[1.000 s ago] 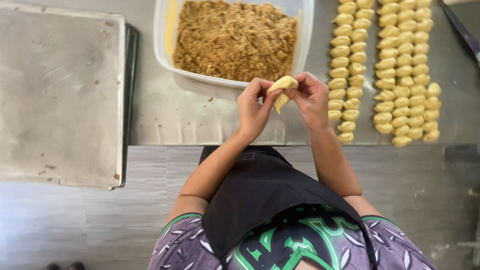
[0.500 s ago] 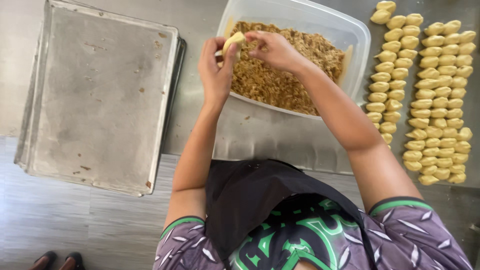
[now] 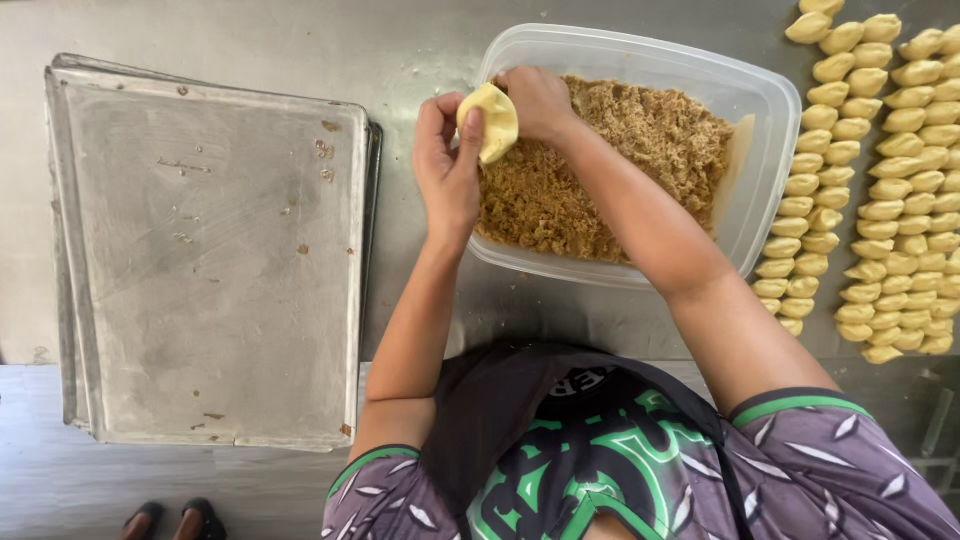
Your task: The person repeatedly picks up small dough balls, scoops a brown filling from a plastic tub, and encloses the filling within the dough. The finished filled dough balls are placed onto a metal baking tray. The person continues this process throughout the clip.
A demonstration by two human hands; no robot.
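1. Left hand (image 3: 447, 165): raised over the bench (image 3: 300, 45), at the near-left corner of the clear plastic tub (image 3: 770, 110). Fingers curled, thumb up; grips the dough piece (image 3: 490, 120) from its left side.
2. Dough piece: pale yellow, flattened, cupped. Sits btwn both hands, above the tub's left rim, partly over the filling (image 3: 640, 150). Appears clear of the filling, held in the air.
3. Right hand (image 3: 538, 100): just right of the dough piece and touching it at its upper right edge. Fingers bent down and closed together; fingertips hidden behind the dough, so cannot tell if it holds filling or only pinches the dough.
4. Right forearm crosses the tub diagonally, from the near-right rim to the far-left corner.
5. Tub: rectangular w/ rounded corners, on the bench centre-top. Filling is brown, crumbly, shredded; covers most of the base, bare strip along the right wall.
6. Shaped dough pieces (image 3: 880, 190): right of the tub, on the bench, in several tight columns. Well apart from both hands.
7. Metal trays (image 3: 210, 260): stacked, worn, left of the tub, just beside the left forearm. Top tray carries only a few crumbs.
8. Person's shoes (image 3: 165, 522) visible bottom left, on the floor.
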